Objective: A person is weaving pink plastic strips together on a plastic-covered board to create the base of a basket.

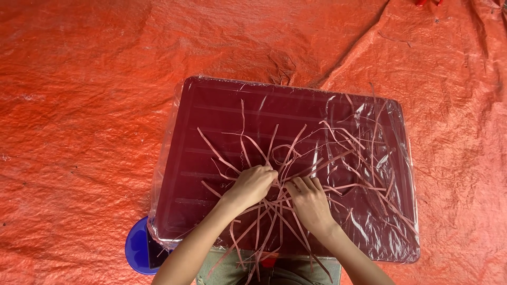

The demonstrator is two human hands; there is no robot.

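Note:
A dark maroon rectangular tray [211, 111] wrapped in clear plastic film lies on an orange tarp. Several thin pinkish paper strips [348, 158] are scattered over its middle and right side. My left hand [252, 184] rests on the tray near its centre with the fingers curled around a few strips. My right hand [309, 200] is right beside it, fingers bent and pinching strips where they cross. The two hands almost touch. More strips trail down between my forearms toward the tray's near edge.
The orange tarp [79, 105] covers the ground all around, wrinkled in places. A blue round object [136, 248] pokes out under the tray's near left corner. A grey surface [227, 269] shows at the bottom between my arms.

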